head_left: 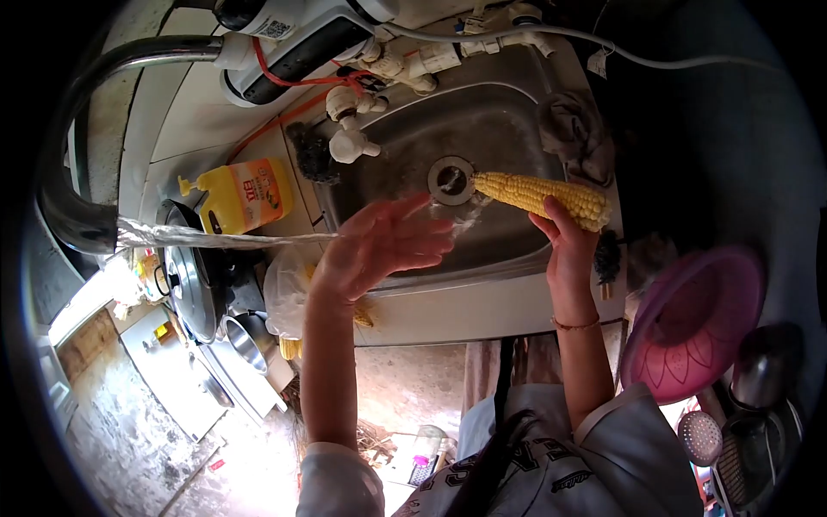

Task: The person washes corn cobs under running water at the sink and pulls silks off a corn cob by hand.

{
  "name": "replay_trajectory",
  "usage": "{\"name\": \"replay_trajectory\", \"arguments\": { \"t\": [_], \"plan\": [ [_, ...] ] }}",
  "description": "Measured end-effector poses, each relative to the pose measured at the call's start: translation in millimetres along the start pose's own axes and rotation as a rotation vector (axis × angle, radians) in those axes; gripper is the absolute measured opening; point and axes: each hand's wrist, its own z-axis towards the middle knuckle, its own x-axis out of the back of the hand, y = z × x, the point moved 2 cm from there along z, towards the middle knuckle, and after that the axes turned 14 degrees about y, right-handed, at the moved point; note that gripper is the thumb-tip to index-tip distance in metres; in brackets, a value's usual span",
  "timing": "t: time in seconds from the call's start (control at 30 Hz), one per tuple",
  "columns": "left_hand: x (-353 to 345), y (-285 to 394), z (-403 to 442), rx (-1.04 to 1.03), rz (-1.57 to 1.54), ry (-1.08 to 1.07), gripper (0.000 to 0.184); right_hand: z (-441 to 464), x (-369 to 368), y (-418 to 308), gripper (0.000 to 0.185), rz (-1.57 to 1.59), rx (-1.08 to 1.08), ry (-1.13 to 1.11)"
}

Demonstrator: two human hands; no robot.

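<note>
My right hand point(568, 246) grips a peeled corn cob point(530, 191) near its thick end, over the right part of the metal sink point(508, 112). The cob's narrow tip points left toward the drain point(450, 180). My left hand point(383, 241) is open with fingers stretched out, and holds nothing. A stream of water point(215, 239) runs from the curved faucet point(65, 172) and meets my left hand near the wrist. Splashing water shows by the drain, between my left fingers and the cob.
A yellow detergent bottle point(248, 198) stands left of the sink. A dark cloth point(579, 129) hangs over the sink's right rim, and a black scrubber point(312, 153) lies at its left. White valves point(349, 129) jut over the back corner. A pink basin point(693, 327) is at right.
</note>
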Motion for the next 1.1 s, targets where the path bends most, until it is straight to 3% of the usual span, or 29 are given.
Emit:
{"name": "replay_trajectory", "arguments": {
  "t": [0.13,0.2,0.33,0.4,0.43,0.5,0.53,0.6,0.73,0.83,0.9,0.93,1.0,1.1],
  "plan": [
    [0.1,2.4,-5.7,-0.072,0.211,0.030,0.045,1.6,-0.2,-0.7,0.043,0.010,-0.024,-0.021],
    [-7.7,7.2,-10.8,-0.075,0.448,0.223,0.042,1.9,-0.5,-0.7,0.043,-0.011,-0.033,-0.013],
    [-9.4,9.2,-12.5,-0.112,0.739,0.335,0.036,2.9,-1.8,1.1,0.043,-0.016,-0.035,-0.018],
    [-10.2,10.4,-14.5,-0.245,0.992,0.443,0.027,3.3,-2.0,3.4,0.042,0.005,-0.033,-0.020],
    [-13.3,9.9,-15.5,-0.244,0.991,0.444,0.027,3.0,-2.3,3.5,0.042,0.003,-0.034,-0.021],
    [-18.1,14.6,-18.5,-0.432,1.093,0.628,0.016,2.1,-4.5,3.5,0.040,0.056,-0.059,-0.033],
    [-16.7,14.4,-18.1,-0.433,1.090,0.627,0.016,1.4,-5.4,3.7,0.040,0.053,-0.057,-0.034],
    [-14.4,16.5,-18.5,-0.712,0.907,0.634,0.011,0.3,-6.9,4.8,0.037,0.136,-0.142,-0.065],
    [-11.5,14.9,-18.4,-0.809,0.850,0.691,0.007,2.3,-6.2,10.9,0.033,0.216,-0.207,-0.122],
    [-17.3,12.7,-23.6,-0.854,0.628,0.673,0.010,-1.8,-11.5,13.5,0.029,0.257,-0.288,-0.172],
    [-10.9,9.4,-24.5,-1.084,0.385,0.582,0.016,-8.9,-17.3,13.3,0.026,0.316,-0.381,-0.224],
    [-5.4,7.4,-22.4,-1.084,0.386,0.583,0.016,-11.8,-19.9,13.5,0.026,0.315,-0.383,-0.224],
    [9.3,5.5,-22.7,-1.262,0.455,0.891,0.023,-19.2,-26.7,16.7,0.025,0.375,-0.468,-0.250],
    [14.8,-5.8,-15.7,-1.283,0.401,0.941,0.031,-27.9,-34.2,25.1,0.024,0.396,-0.569,-0.240]
  ]
}}
